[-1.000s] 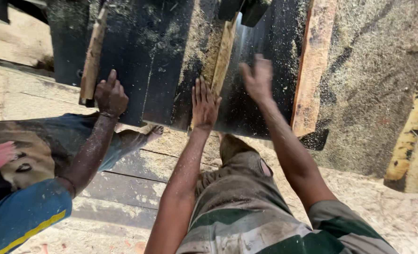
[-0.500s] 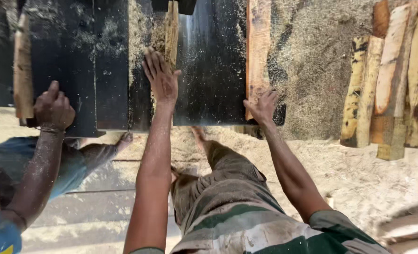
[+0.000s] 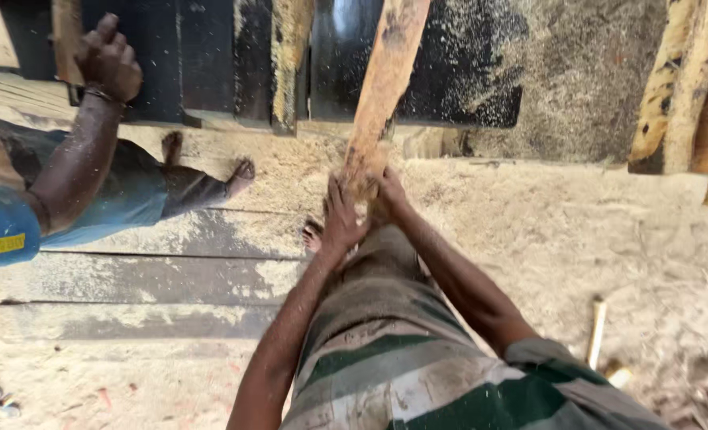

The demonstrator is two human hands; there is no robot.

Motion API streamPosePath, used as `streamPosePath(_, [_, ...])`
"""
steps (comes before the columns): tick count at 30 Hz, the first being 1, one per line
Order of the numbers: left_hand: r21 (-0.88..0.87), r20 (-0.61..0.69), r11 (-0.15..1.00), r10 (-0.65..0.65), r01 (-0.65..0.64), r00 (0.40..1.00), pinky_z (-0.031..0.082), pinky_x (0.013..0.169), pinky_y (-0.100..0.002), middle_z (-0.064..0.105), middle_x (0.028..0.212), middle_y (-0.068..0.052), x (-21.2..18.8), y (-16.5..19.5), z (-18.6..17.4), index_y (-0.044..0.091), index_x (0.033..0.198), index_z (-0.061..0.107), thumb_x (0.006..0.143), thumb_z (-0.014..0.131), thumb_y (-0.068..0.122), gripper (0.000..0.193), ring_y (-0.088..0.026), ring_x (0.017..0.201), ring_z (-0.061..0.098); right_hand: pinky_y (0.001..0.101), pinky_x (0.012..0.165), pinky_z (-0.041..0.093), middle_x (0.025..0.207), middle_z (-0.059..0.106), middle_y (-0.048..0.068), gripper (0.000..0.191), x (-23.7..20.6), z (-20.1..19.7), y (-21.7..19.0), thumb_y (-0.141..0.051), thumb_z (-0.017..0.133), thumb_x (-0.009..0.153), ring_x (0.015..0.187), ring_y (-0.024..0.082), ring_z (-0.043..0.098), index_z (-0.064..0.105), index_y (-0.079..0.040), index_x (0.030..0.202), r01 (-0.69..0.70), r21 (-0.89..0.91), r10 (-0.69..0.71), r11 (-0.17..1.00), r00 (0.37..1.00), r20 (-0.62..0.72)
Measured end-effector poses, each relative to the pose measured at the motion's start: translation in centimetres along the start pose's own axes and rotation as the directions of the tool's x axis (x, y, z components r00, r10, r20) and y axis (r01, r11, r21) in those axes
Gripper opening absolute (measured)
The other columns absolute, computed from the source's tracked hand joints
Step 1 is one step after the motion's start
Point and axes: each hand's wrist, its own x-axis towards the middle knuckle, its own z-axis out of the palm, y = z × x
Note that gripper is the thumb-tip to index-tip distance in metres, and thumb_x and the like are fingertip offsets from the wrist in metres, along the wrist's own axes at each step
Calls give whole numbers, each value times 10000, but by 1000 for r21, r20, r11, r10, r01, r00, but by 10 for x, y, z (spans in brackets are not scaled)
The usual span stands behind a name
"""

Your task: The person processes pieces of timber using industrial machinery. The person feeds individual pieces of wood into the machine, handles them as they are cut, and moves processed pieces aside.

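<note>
At the far left I see one co-worker's hand (image 3: 108, 60) resting against the near edge of the dark saw table (image 3: 210, 56), fingers curled; its forearm runs down to a blue sleeve at the left border. Below it I count two bare feet of that person, one (image 3: 172, 147) just left of the other (image 3: 241, 173), both on the sawdust-covered floor (image 3: 577, 231). On the table, right of that hand, stands one thin wooden offcut (image 3: 290, 56) caked in sawdust, on edge between the dark panels.

In the middle are my two hands. My left hand (image 3: 342, 223) is clenched around the near end of one long wooden plank (image 3: 386, 80), and my right hand (image 3: 387, 195) grips the same end from the right side, the two hands touching across it. The plank tilts from my hands up and slightly right, its far part lying over the table, its near end hanging off the table edge above the floor. I see one bare foot of mine (image 3: 314, 235) just left of my left wrist.

To the far right, a stack of rough slabs (image 3: 680, 80) leans near the table; I count three at least, though the frame cuts them. Near right, two short wood scraps lie on the floor, one pale stick (image 3: 597, 330) and one stub (image 3: 618, 374) just beside it.
</note>
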Motion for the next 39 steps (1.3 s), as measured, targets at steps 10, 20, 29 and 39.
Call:
streamPosePath(10, [-900, 435, -119, -322, 420, 841, 637, 691, -353, 741, 1099, -121, -39, -77, -15, -34, 1378, 637, 930, 822, 167, 526, -198, 853, 732, 499, 940, 571, 1332, 578, 338, 728, -56, 40, 23, -331, 682, 1038, 1143, 422, 644, 282, -4, 1551, 331, -788, -593, 520, 804, -54])
streamPosePath(20, [-892, 450, -113, -312, 438, 837, 561, 764, -353, 700, 1194, -159, -163, -102, 22, -17, 1429, 578, 949, 755, 244, 573, -256, 951, 656, 507, 777, 655, 1319, 617, 320, 830, -86, 63, 127, -294, 479, 1092, 877, 414, 761, -114, -149, 1655, 242, -618, -181, 748, 970, 161])
streamPosePath(29, [-851, 521, -308, -384, 426, 762, 512, 747, -429, 663, 1174, -165, -177, -114, 40, -11, 1510, 528, 986, 771, 240, 630, -293, 925, 579, 552, 822, 569, 1120, 706, 338, 867, -79, 65, 139, -274, 528, 1075, 916, 472, 707, -69, -144, 1690, 276, -686, -164, 673, 960, 226])
streamPosePath(39, [-957, 288, -115, -411, 265, 865, 584, 900, -360, 745, 1191, -137, -40, -106, 13, -50, 1352, 606, 948, 728, 234, 508, -249, 1044, 722, 477, 1015, 434, 1354, 420, 240, 673, 15, 102, 13, -257, 511, 1084, 1145, 317, 444, 232, -44, 1658, 425, -820, -581, 383, 801, 144])
